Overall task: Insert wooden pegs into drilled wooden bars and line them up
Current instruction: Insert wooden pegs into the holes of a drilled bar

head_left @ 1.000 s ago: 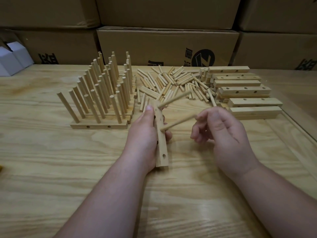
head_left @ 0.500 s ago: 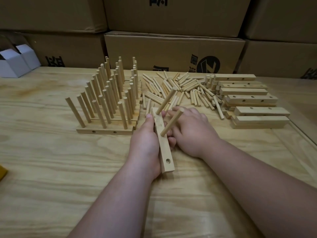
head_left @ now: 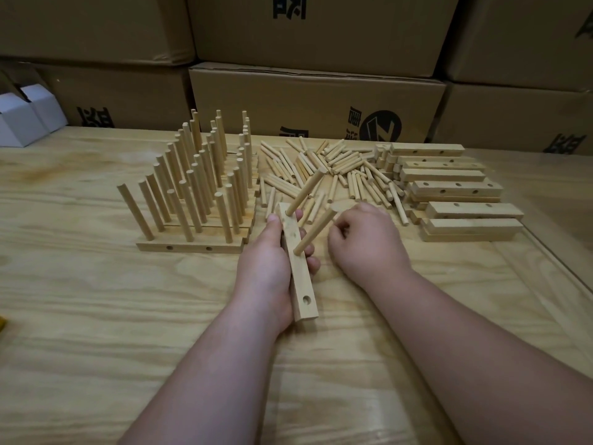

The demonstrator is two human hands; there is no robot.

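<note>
Brown cardboard boxes (head_left: 316, 101) are stacked along the far edge of the wooden table (head_left: 96, 316), with finished bars (head_left: 192, 242) full of upright pegs at far left, loose pegs (head_left: 324, 168) in the middle and a stack of drilled bars (head_left: 462, 207) at right. The left hand (head_left: 266, 268) grips a bar (head_left: 296, 261) pointing away, fingers curled under it and thumb on its left face; two pegs (head_left: 316, 231) stand tilted in it, and one hole near the close end is open. Just right of the bar, the right hand (head_left: 365, 245) rests on the table by the loose pegs with fingers curled; whether it pinches a peg I cannot tell.
</note>
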